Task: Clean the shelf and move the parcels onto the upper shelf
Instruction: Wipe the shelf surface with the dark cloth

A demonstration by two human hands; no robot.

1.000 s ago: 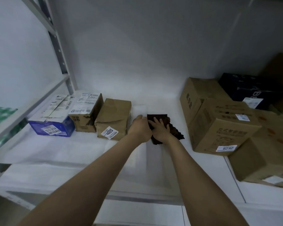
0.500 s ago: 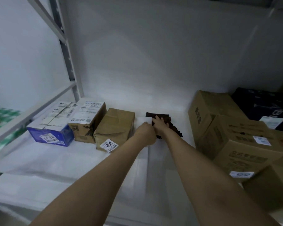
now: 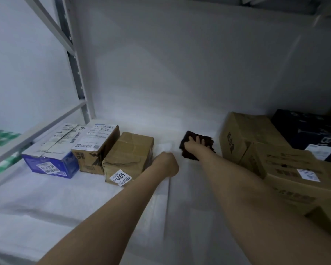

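Wiping toward the back wall, the right hand (image 3: 196, 143) lies flat, fingers spread, pressing a dark cloth (image 3: 197, 148) onto the white shelf (image 3: 46, 197). The left hand (image 3: 165, 164) is clenched into a fist just beside the taped brown parcel (image 3: 128, 157); whether it pinches the pale sheet lining the shelf I cannot tell.

The parcels sit on this same shelf: a blue box (image 3: 50, 159), a labelled carton (image 3: 97, 148) and the brown parcel to the left, bigger cardboard boxes (image 3: 256, 146) stacked to the right.

From where I stand, the gap is tight. A wide sweep could knock the cloth or elbow into the right-hand stack, which looks loosely piled. The lining could also bunch up under the cloth and drag the small parcels about.
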